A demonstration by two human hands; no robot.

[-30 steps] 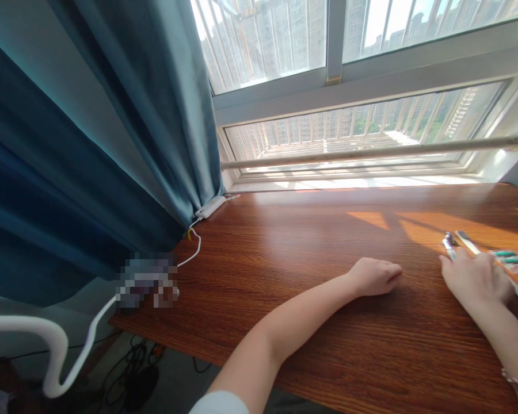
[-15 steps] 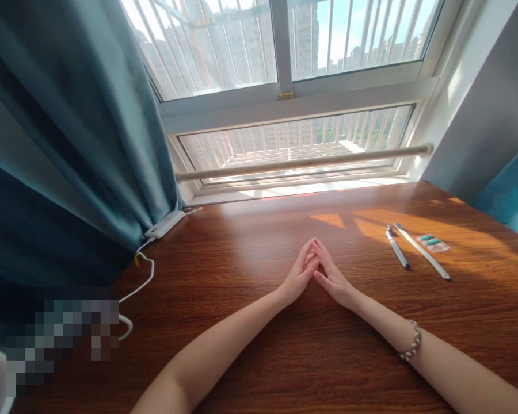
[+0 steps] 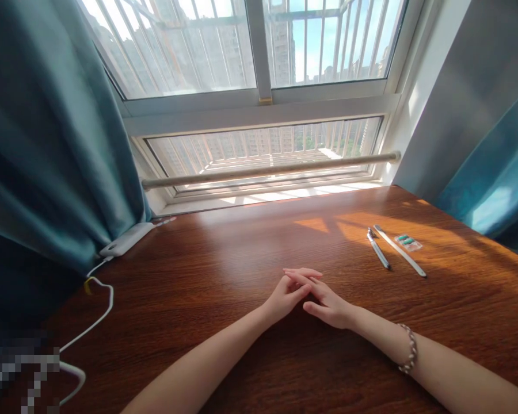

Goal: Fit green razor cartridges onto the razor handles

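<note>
My left hand (image 3: 286, 298) and my right hand (image 3: 331, 305) meet over the brown wooden table (image 3: 259, 368). Their stretched fingers overlap and touch at the tips, with both thumbs apart from the other fingers. Neither hand holds an object. A braided bracelet (image 3: 410, 349) circles my right wrist. To the right of my hands, a silver pen (image 3: 379, 249) lies beside a long, thin, pale stick (image 3: 400, 251) with dark ends. Just beyond it is a small clear packet (image 3: 408, 242) containing green pieces.
A white power strip-like block (image 3: 127, 240) sits at the table's left edge, its white cable (image 3: 110, 299) curling toward me. Blue curtains (image 3: 60, 138) hang at the left. Behind the table runs a horizontal rail (image 3: 271, 169) before the barred window. Part of the lower left is pixelated.
My hands have come lower and nearer to me, and their fingers now cross rather than meeting in a peak. The view has shifted, so the table items appear further left.
</note>
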